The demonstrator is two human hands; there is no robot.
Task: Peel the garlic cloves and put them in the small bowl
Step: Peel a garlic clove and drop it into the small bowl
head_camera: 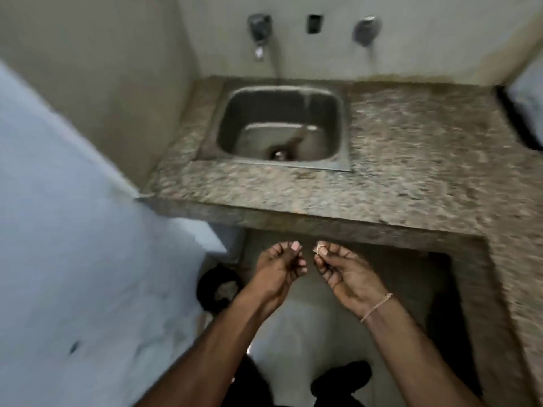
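Both my forearms are bare, no sleeves in sight, & my left hand (277, 267) has pale pink polish on the nails, most obvious on the thumbnail. My right hand (348, 273) has the same pale pink polish, w/ a thin light-tan string bracelet (377, 306) round the wrist. Lower down I'm in dark clothing, prob. black, & my black shoes (342, 380) show at the bottom, too blurry for more detail.
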